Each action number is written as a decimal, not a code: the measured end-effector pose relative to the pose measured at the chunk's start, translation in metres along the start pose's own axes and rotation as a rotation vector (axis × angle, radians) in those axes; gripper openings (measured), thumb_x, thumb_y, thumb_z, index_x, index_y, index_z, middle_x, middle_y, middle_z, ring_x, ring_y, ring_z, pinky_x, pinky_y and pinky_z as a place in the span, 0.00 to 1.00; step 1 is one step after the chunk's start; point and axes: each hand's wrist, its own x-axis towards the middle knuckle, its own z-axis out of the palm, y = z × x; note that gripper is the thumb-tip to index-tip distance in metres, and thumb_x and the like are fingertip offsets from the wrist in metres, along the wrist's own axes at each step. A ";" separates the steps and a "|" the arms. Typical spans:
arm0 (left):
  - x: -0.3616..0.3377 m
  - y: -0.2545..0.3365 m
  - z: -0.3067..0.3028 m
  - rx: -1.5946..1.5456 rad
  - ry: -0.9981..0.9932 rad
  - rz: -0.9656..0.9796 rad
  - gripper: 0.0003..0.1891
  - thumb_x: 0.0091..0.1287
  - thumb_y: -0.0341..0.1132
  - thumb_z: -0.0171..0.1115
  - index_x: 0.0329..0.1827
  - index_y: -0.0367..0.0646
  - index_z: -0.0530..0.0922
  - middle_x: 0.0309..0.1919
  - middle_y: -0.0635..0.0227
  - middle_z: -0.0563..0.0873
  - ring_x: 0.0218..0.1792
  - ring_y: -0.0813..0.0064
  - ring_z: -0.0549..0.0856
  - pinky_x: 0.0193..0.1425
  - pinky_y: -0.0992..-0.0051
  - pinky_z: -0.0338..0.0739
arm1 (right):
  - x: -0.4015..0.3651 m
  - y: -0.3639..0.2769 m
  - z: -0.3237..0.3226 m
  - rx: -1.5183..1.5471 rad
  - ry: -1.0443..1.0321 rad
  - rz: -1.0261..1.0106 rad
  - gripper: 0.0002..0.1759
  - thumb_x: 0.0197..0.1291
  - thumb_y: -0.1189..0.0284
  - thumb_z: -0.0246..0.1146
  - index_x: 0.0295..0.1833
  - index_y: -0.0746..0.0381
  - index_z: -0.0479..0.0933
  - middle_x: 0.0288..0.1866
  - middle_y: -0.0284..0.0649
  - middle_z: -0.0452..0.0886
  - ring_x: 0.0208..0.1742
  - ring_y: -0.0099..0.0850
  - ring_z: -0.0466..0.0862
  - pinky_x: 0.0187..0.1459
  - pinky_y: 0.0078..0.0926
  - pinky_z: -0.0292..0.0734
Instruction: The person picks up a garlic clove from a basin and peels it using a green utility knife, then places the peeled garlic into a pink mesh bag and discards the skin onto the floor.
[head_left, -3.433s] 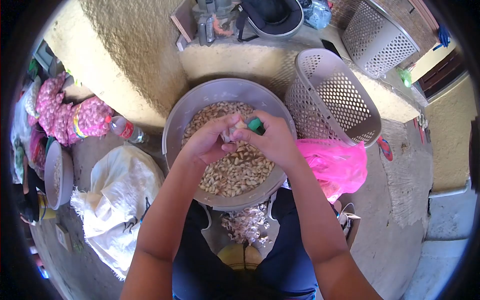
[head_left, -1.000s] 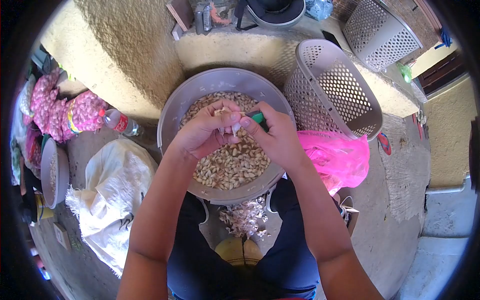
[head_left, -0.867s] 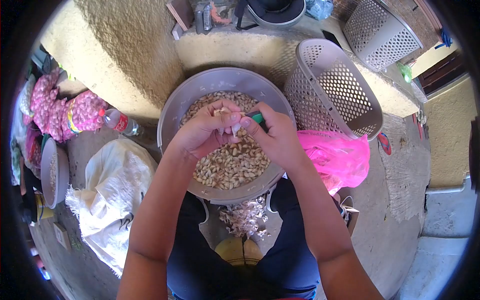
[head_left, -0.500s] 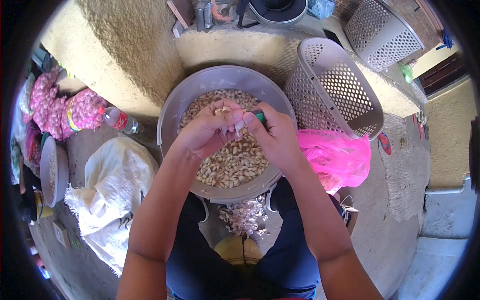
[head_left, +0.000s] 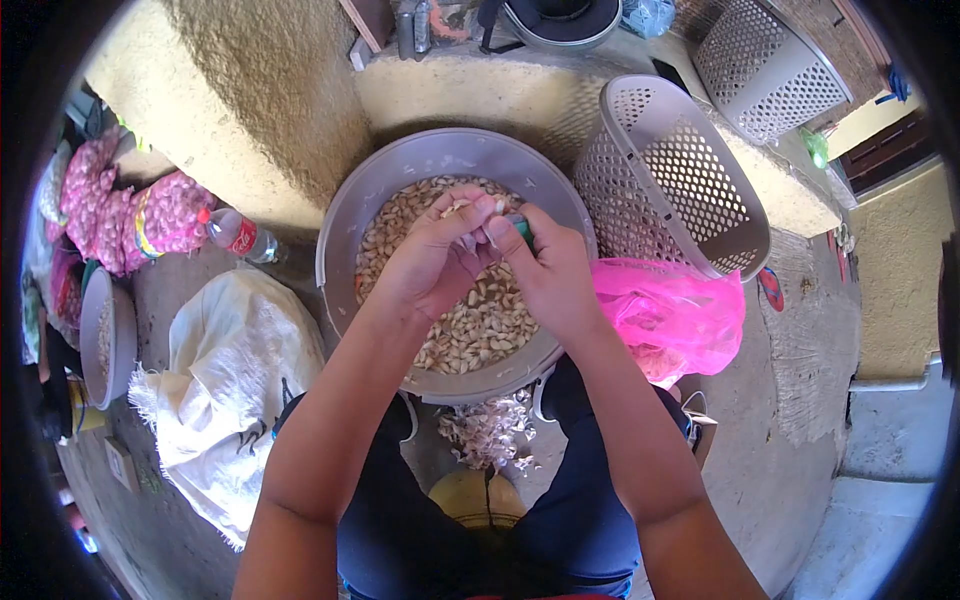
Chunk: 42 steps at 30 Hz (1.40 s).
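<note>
Over a large grey tub (head_left: 345, 200), my two hands meet at the fingertips. My left hand (head_left: 430, 260) is curled around garlic cloves (head_left: 468, 240), partly covered by its fingers and thumb. My right hand (head_left: 555, 270) grips a green-handled knife (head_left: 521, 231); its blade is hidden from view. The right thumb presses close to the garlic in the left fingers. Below them, many peeled garlic cloves (head_left: 480, 330) lie in the tub.
Garlic skins (head_left: 490, 430) lie on the floor between my legs. A pink plastic bag (head_left: 670, 320) and perforated basket (head_left: 665, 190) stand right. At left are a white woven sack (head_left: 235, 370), a Coca-Cola bottle (head_left: 238, 236), garlic-filled net bags (head_left: 165, 220) and a smaller basin (head_left: 120, 340).
Both hands have shifted slightly, the left one a little to the right and its palm turned more open. The right hand keeps its hold on the knife.
</note>
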 end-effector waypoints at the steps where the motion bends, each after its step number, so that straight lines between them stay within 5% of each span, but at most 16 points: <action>1: 0.000 0.002 -0.001 -0.017 -0.006 0.006 0.07 0.59 0.33 0.58 0.39 0.47 0.73 0.35 0.71 0.81 0.36 0.78 0.80 0.42 0.76 0.74 | -0.001 0.000 0.000 -0.042 -0.023 -0.009 0.17 0.58 0.60 0.55 0.32 0.66 0.70 0.22 0.50 0.75 0.26 0.46 0.77 0.28 0.36 0.69; 12: 0.004 0.014 -0.008 0.103 0.002 0.148 0.06 0.61 0.31 0.56 0.40 0.44 0.72 0.38 0.67 0.80 0.33 0.77 0.79 0.39 0.77 0.75 | -0.002 0.001 -0.008 -0.090 -0.202 0.017 0.18 0.57 0.60 0.56 0.31 0.65 0.69 0.20 0.48 0.73 0.23 0.45 0.75 0.27 0.37 0.67; 20: 0.006 0.016 -0.001 0.207 -0.023 0.280 0.07 0.60 0.28 0.57 0.41 0.42 0.73 0.37 0.67 0.79 0.31 0.81 0.76 0.40 0.78 0.73 | 0.005 0.013 -0.011 0.286 -0.130 0.343 0.18 0.57 0.58 0.57 0.37 0.63 0.73 0.22 0.36 0.76 0.16 0.23 0.71 0.20 0.21 0.65; 24: 0.010 0.016 -0.008 0.491 -0.100 0.295 0.06 0.61 0.29 0.56 0.40 0.42 0.73 0.40 0.67 0.78 0.39 0.80 0.77 0.43 0.77 0.72 | 0.007 0.013 -0.014 0.598 -0.090 0.450 0.17 0.56 0.62 0.60 0.41 0.65 0.73 0.25 0.34 0.77 0.14 0.16 0.67 0.15 0.13 0.61; 32: 0.005 0.012 0.005 0.747 -0.107 0.247 0.07 0.58 0.29 0.61 0.37 0.40 0.74 0.37 0.70 0.78 0.39 0.80 0.76 0.44 0.80 0.71 | 0.004 0.015 -0.013 0.617 -0.102 0.502 0.13 0.51 0.70 0.63 0.39 0.67 0.74 0.26 0.35 0.77 0.17 0.17 0.68 0.16 0.15 0.63; 39: 0.001 0.006 0.009 1.377 -0.028 0.558 0.10 0.53 0.29 0.64 0.37 0.39 0.75 0.33 0.66 0.79 0.36 0.77 0.78 0.40 0.79 0.71 | 0.004 0.019 -0.009 0.460 -0.023 0.579 0.10 0.51 0.75 0.60 0.39 0.69 0.74 0.22 0.33 0.75 0.16 0.17 0.68 0.17 0.14 0.62; 42: 0.002 0.001 0.005 1.499 -0.014 0.646 0.10 0.53 0.29 0.64 0.37 0.38 0.75 0.31 0.62 0.80 0.34 0.71 0.80 0.38 0.76 0.72 | 0.003 0.031 -0.005 0.268 0.046 0.482 0.09 0.46 0.71 0.62 0.30 0.67 0.77 0.19 0.39 0.76 0.21 0.25 0.76 0.23 0.22 0.70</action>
